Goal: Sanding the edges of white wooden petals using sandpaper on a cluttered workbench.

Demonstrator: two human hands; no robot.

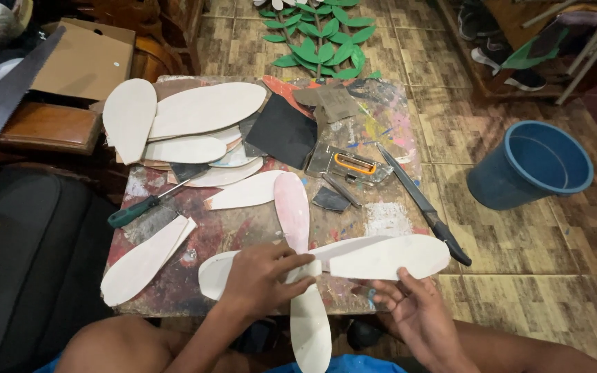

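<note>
At lower centre of the desk (174, 276), the left hand (260, 276) pins crossed white petals (381, 257) while the right hand (416, 314), open, steadies one; press firmly, keeping edges aligned.

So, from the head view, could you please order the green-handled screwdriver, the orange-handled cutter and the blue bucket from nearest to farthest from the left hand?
From the left hand:
1. Green-handled screwdriver, up and to its left on the table.
2. Orange-handled cutter, farther up the table, toward the right.
3. Blue bucket, on the floor, right of the table.
</note>
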